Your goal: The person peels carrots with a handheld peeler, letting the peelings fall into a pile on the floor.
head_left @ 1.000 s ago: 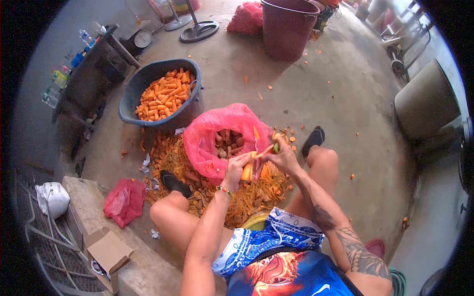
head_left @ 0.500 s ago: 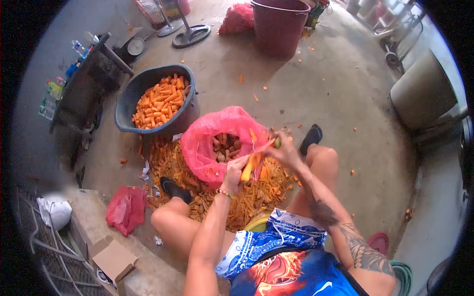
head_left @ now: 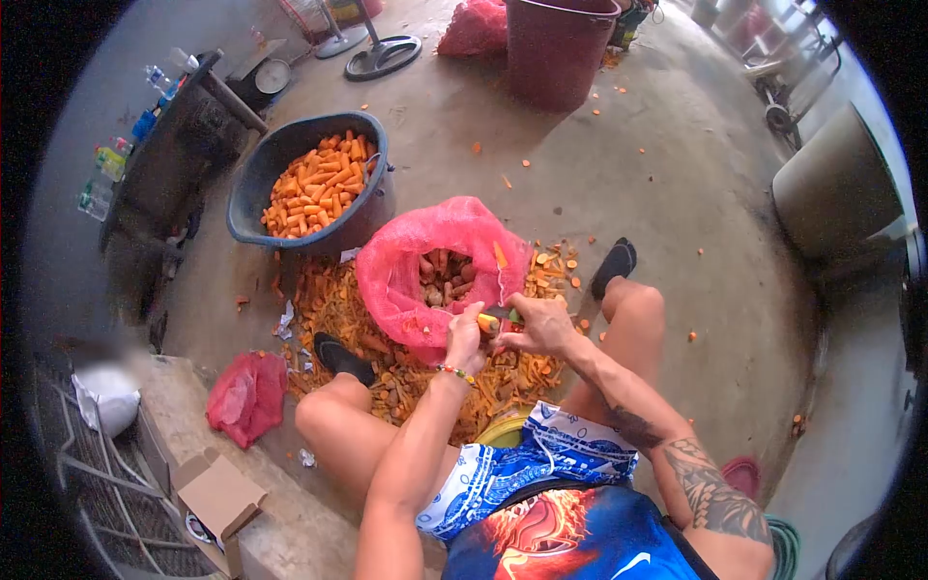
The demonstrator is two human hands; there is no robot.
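Observation:
My left hand [head_left: 465,336] grips an orange carrot [head_left: 486,322] over the heap of peelings [head_left: 416,372] between my legs. My right hand [head_left: 541,325] holds a green-handled peeler [head_left: 505,313] with its blade against the carrot's top end. Just beyond both hands stands an open pink mesh sack [head_left: 425,266] with unpeeled carrots inside. A dark tub [head_left: 275,159] full of peeled carrots sits further back to the left.
A maroon bucket [head_left: 556,48] and another red sack [head_left: 474,29] stand at the back. A red bag [head_left: 244,396] and a cardboard box [head_left: 217,498] lie on a concrete ledge at my left. Bottles [head_left: 106,174] line a dark table. Carrot bits dot the floor.
My right hand has come down from the raised end of a stroke to the carrot's top by my left hand. The hanging strip of peel is gone.

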